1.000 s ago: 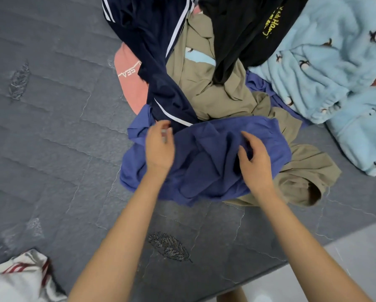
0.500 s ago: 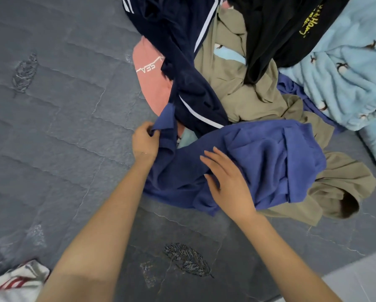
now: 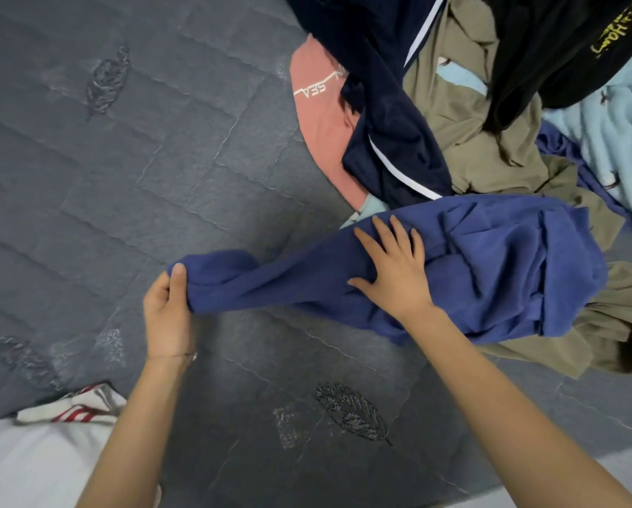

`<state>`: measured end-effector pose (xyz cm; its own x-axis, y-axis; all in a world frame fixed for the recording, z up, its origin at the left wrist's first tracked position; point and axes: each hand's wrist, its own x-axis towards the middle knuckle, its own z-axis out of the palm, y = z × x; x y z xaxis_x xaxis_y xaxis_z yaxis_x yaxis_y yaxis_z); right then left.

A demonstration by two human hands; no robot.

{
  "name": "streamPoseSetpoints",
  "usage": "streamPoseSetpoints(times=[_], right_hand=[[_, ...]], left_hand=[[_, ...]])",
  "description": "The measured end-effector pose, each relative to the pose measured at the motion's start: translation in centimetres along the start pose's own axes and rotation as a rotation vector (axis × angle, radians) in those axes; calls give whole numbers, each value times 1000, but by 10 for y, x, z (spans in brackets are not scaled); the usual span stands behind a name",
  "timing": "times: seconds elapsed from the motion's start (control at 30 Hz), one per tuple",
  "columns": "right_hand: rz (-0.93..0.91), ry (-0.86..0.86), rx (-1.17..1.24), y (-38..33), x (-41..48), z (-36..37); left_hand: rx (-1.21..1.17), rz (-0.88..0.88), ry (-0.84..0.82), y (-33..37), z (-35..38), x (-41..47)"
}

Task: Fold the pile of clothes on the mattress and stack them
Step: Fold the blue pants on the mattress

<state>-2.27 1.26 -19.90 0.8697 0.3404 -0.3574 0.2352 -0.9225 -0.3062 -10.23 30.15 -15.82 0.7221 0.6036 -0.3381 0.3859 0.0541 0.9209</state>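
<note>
A blue garment lies stretched out across the grey quilted mattress, running from the pile at the right toward the left. My left hand pinches its left end between thumb and fingers. My right hand lies flat on the garment's middle with fingers spread. Behind it the pile holds a navy piece with white stripes, a khaki garment, a pink one with white lettering, a black one with yellow lettering and a light blue fleece.
A white cloth with red stripes lies at the lower left, next to a white piece at the frame's corner. The mattress edge and pale floor show at the lower right.
My left hand has pulled the blue garment's end out to the left, away from the pile, so it now lies stretched. My right hand stays spread on its middle.
</note>
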Motion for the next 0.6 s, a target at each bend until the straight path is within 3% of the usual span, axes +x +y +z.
streamPoseSetpoints(times=[0.1,0.23,0.37,0.5,0.6], right_hand=[[-37,140,57,-18,6,-4],[-79,239,96,-27,20,-12],[-67,252,143,-30,28,-17],[7,290,133,-36,29,-17],[6,296,37,-39,30,-15]], left_hand=[[-96,-30,104,-7,-31,-9],[-248,-63,93,-12,-57,-17],[-159,-34,195,-21,-80,-11],[-91,-64,180,-40,-90,2],[197,-44,139,-59,-92,16]])
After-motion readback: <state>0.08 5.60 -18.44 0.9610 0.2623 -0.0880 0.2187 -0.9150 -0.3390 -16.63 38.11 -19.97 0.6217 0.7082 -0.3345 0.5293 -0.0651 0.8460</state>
